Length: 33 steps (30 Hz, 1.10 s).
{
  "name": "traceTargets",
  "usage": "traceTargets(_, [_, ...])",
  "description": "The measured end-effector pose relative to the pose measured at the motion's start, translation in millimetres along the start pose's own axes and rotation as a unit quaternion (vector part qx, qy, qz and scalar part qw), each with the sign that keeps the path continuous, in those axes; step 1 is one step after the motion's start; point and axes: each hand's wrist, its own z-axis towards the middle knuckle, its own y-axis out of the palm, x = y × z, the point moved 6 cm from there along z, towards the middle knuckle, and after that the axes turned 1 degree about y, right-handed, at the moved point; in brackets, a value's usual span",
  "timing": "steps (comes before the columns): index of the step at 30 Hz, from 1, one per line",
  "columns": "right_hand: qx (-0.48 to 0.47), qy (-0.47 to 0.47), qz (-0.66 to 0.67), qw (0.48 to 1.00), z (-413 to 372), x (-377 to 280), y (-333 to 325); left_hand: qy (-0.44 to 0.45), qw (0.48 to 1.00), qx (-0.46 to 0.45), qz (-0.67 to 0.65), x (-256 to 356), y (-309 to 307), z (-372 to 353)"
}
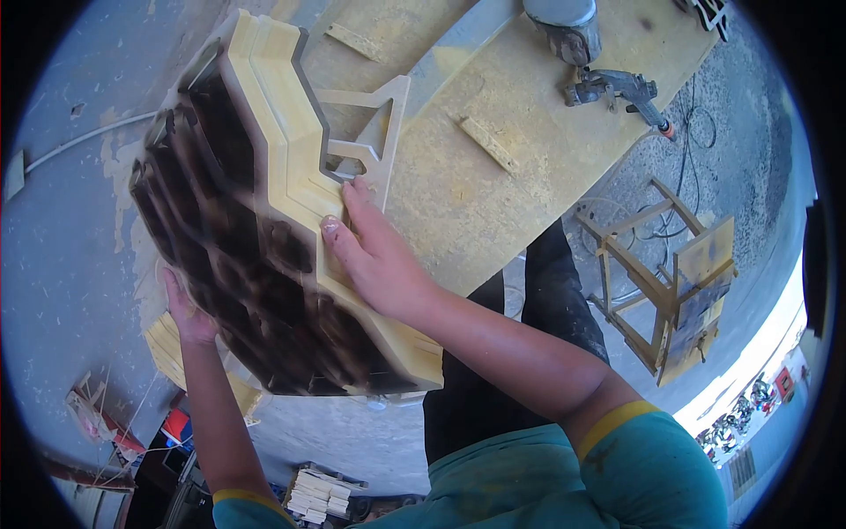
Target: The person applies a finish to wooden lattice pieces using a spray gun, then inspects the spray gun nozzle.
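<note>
A large panel [264, 220] with dark, blurred hexagon-like cells and a pale stepped wooden edge is held tilted between my two hands. My right hand [374, 256] grips the pale edge, with thumb and finger pressed on it. On the panel's far left side, my left hand [185, 309] supports the dark edge, its fingers partly hidden behind it. Behind the panel, a pale angular frame [397, 115] rests on the dusty workbench [458, 189]. A spray gun [617, 88] with a grey cup [564, 26] lies on the bench at the upper right.
Two wooden strips [489, 144] [354, 41] lie on the bench. Right of it stands a wooden stand [652, 282], with hoses [701, 128] on the floor. A wall [70, 176] is at the left. Stacked wooden pieces [317, 494] are at the bottom.
</note>
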Motion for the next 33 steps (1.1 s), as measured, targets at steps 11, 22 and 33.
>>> traceTargets(11, [-0.039,0.017,-0.023,0.999,2.4,-0.2,0.3,0.038,0.999,0.011,-0.016,-0.6,17.1,0.3])
traceTargets(22, [-0.079,0.014,0.024,0.996,3.3,6.3,7.2,0.077,0.996,0.036,0.009,4.1,16.8,0.3])
traceTargets(33, [-0.063,0.027,-0.003,0.998,5.9,5.2,11.8,0.043,0.999,0.015,-0.024,-0.8,13.6,-3.6])
